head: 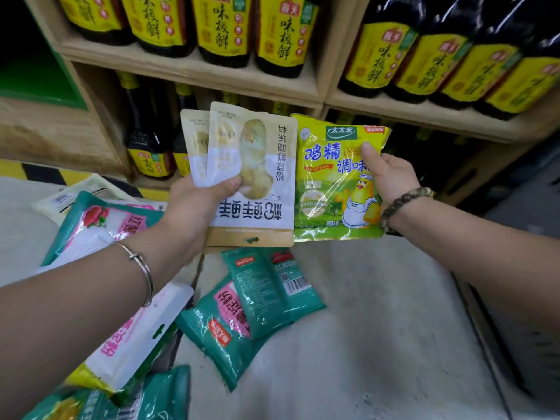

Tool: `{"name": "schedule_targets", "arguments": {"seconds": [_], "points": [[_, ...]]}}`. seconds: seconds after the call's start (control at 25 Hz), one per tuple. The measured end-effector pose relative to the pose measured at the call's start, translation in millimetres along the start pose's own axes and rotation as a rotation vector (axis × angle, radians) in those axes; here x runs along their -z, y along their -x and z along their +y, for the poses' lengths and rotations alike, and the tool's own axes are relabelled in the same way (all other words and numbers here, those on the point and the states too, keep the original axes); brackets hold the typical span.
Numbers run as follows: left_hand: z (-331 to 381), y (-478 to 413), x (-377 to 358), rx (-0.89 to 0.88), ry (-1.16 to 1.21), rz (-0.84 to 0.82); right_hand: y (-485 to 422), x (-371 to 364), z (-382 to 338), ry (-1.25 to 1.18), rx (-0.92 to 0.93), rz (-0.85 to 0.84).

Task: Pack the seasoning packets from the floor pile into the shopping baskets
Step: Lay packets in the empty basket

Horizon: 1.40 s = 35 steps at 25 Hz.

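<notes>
My left hand (197, 207) grips two white-and-beige seasoning packets (257, 165), held upside down in front of the shelves, thumb on the front one. Beside them my right hand (391, 174) pinches a yellow-green chicken-essence packet (330, 183) by its right edge, thumb on its face. Both hands are raised above the floor. Under them lies the floor pile: teal packets (257, 301), a teal-and-pink packet (100, 225) at the left, a white-and-pink packet (133, 338) under my left forearm, and a pale packet (75, 195) behind. No shopping basket is in view.
Wooden shelves (194, 71) stand straight ahead, loaded with dark sauce bottles (224, 28) with yellow labels. A yellow-and-black striped strip (36, 171) runs along the shelf base. Grey concrete floor (378, 328) spreads to the right of the pile.
</notes>
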<state>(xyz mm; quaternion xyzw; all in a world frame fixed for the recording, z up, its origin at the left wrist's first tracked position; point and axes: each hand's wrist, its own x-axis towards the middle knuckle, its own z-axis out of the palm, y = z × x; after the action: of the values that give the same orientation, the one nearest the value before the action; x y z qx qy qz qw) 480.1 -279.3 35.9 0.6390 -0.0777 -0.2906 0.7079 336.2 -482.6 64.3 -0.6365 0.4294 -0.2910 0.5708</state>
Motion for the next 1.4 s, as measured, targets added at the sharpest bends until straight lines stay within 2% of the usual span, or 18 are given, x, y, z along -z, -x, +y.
{"name": "schedule_targets", "arguments": {"seconds": [0.24,0.36,0.6,0.72,0.88,1.12,1.28,1.4], "points": [[25.2,22.7,-59.5,-0.107,0.027,-0.063,8.7,54.4,-44.7,0.116,0.189,0.201],[39.2,35.4,-89.0,-0.117,0.044,-0.100,16.7,91.1,-71.9,0.186,0.249,0.237],[65.5,60.8,-159.0,-0.137,0.056,-0.210,29.5,168.4,-109.8,0.113,0.275,0.271],[80.1,69.7,-203.1,-0.171,0.025,-0.274,36.7,207.9,-130.8,0.061,0.273,0.346],[100.2,89.2,-280.4,-0.245,0.000,-0.404,25.7,292.1,-166.0,0.187,0.353,0.483],[106.2,141.6,-406.6,-0.213,0.047,-0.595,37.5,431.0,-192.4,0.253,0.286,0.622],[90.7,173.1,-471.8,-0.208,-0.029,-0.672,42.0,504.2,-167.5,0.276,0.120,0.732],[73.0,191.5,-500.7,-0.171,-0.163,-0.701,47.3,539.1,-140.5,0.311,-0.055,0.725]]}}
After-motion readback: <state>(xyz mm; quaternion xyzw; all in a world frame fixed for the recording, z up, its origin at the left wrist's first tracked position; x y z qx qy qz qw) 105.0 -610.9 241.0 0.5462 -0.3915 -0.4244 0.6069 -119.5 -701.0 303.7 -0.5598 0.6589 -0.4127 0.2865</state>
